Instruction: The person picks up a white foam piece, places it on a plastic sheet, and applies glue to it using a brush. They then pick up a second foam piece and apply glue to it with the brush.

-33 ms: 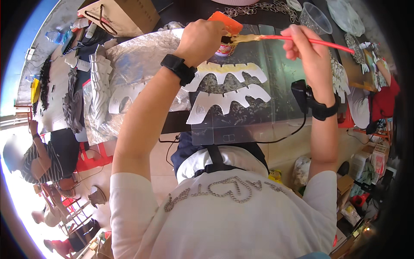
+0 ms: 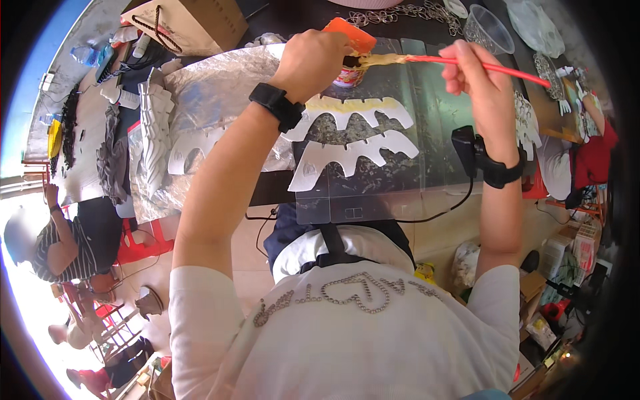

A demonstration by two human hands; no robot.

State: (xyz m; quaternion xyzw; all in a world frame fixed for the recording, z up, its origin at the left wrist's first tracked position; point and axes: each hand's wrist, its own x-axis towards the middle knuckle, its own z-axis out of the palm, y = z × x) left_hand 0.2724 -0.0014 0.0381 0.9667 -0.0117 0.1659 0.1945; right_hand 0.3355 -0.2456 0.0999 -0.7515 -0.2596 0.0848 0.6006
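My left hand (image 2: 317, 59) is closed at the far middle of the table, its fingers against an orange flat piece (image 2: 352, 35). Just below that piece stands a small can (image 2: 349, 76) with a red and white label and a dark opening. In my right hand (image 2: 475, 70) is a thin red-handled brush (image 2: 497, 67), held between thumb and fingers. Its yellowish, glue-coated end (image 2: 383, 60) reaches left to the can's rim. A white toothed strip (image 2: 357, 109) with a yellow-smeared top edge lies nearer me. Closer still lies another white toothed strip (image 2: 353, 159), without visible yellow.
Clear plastic sheeting (image 2: 227, 83) spreads over the table's left part, with rolled white strips (image 2: 155, 137) on it. A brown paper bag (image 2: 193, 27) stands far left. Far right are metal chains (image 2: 407, 12) and a clear cup (image 2: 488, 30). A black cable (image 2: 433, 215) hangs from my right wrist.
My right hand has shifted slightly to the right with the brush. The left hand and the white strips look the same.
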